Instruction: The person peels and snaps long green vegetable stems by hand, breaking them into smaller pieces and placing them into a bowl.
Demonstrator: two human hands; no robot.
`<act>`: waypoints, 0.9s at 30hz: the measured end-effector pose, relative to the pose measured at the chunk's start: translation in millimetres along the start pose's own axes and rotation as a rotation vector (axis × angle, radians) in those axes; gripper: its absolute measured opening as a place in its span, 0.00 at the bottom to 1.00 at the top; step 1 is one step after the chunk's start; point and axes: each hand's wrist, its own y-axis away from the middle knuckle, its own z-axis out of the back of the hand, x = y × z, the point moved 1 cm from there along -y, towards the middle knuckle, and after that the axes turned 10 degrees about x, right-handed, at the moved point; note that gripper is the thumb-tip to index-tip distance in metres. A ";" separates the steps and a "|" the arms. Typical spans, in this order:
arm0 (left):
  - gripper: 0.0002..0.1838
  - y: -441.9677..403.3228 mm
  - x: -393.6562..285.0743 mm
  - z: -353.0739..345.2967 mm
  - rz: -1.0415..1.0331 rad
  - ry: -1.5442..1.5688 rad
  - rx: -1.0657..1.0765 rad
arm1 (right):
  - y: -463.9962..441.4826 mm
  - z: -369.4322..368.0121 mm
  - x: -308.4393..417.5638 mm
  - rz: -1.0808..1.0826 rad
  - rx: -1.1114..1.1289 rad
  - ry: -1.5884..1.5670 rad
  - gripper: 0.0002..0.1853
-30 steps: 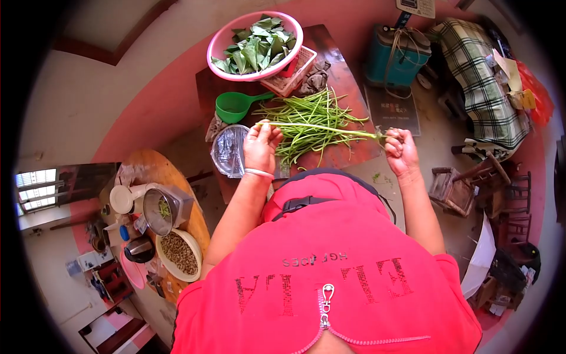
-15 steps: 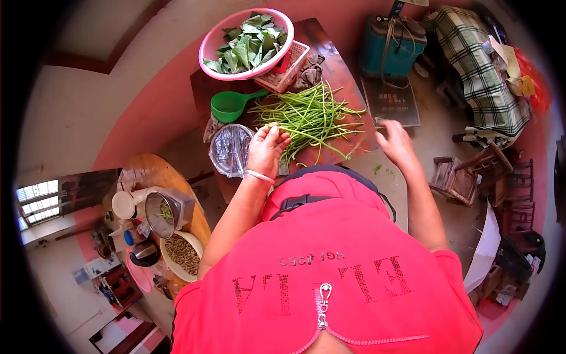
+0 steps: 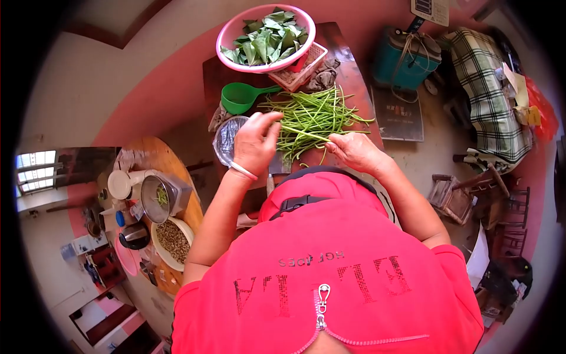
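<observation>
A loose pile of long, thin green vegetable stems (image 3: 315,112) lies across the dark red table. My right hand (image 3: 358,153) is closed at the pile's near right side, pinching one end of a green stem (image 3: 306,134) between thumb and fingers. That stem runs leftward toward my left hand (image 3: 254,143). The left hand is raised over the pile's left edge, thumb and index finger apart; its other fingers are curled and partly hidden. Beneath and beside it is a round container (image 3: 225,140) with a clear plastic cover.
Behind the pile stand a pink basin (image 3: 221,42) of green leaves, a pink plastic basket (image 3: 315,59), a crumpled cloth (image 3: 326,76) and a green ladle (image 3: 237,98). A wooden table (image 3: 191,206) at left bears a bowl and strainer. Wooden stools (image 3: 449,197) stand right.
My right hand has come in from beyond the table's right edge and taken a stem's end. My left hand has loosened its pinch and turned. The view has shifted slightly.
</observation>
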 end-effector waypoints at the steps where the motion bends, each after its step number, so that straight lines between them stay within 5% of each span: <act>1: 0.08 0.6 -8.2 3.9 -0.038 -0.169 0.102 | -2.4 2.0 1.0 -0.006 0.053 0.019 0.17; 4: 0.06 2.4 -4.6 -3.7 -0.210 -0.444 0.250 | -7.5 8.6 8.2 -0.021 0.121 0.026 0.17; 14: 0.05 11.4 11.0 -33.1 -0.146 -0.456 0.383 | -0.8 0.4 8.2 -0.150 0.114 0.094 0.19; 27: 0.08 13.4 17.7 -68.4 0.226 -0.015 -0.021 | 8.6 -10.5 14.3 -0.228 0.016 -0.100 0.17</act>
